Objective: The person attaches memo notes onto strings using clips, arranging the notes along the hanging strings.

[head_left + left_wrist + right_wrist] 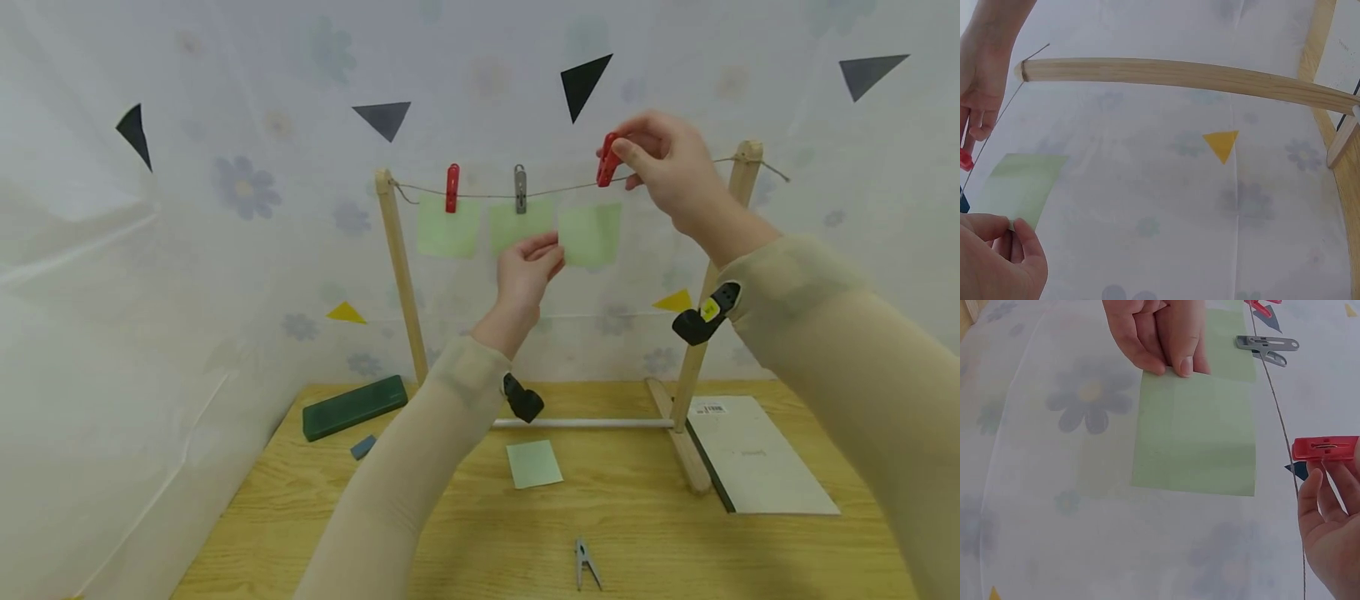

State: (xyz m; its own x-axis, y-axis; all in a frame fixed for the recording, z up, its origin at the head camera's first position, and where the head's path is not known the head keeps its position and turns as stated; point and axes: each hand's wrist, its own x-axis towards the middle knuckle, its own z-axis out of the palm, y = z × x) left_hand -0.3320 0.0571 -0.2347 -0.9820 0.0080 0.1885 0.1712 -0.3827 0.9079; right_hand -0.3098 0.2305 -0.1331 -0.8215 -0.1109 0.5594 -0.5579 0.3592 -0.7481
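Note:
My left hand (527, 279) pinches a pale green paper square (592, 235) by its left edge, just below the string (570, 190). Higher up and to the right, my right hand (667, 167) holds a red clothespin (606, 160) between thumb and fingers, its tip right at the string. In the right wrist view the held paper (1194, 434) hangs apart from the string. Two more green squares hang on the line: one under another red clothespin (452, 188), the other under a grey clothespin (521, 190), partly covered by my left hand.
Wooden posts (401, 275) carry the string, joined low by a white rod (585, 423). On the table (480, 533) lie a green sticky note (534, 464), a grey clothespin (587, 565), a dark green case (355, 407), a blue eraser-like block (363, 447) and a notebook (761, 458).

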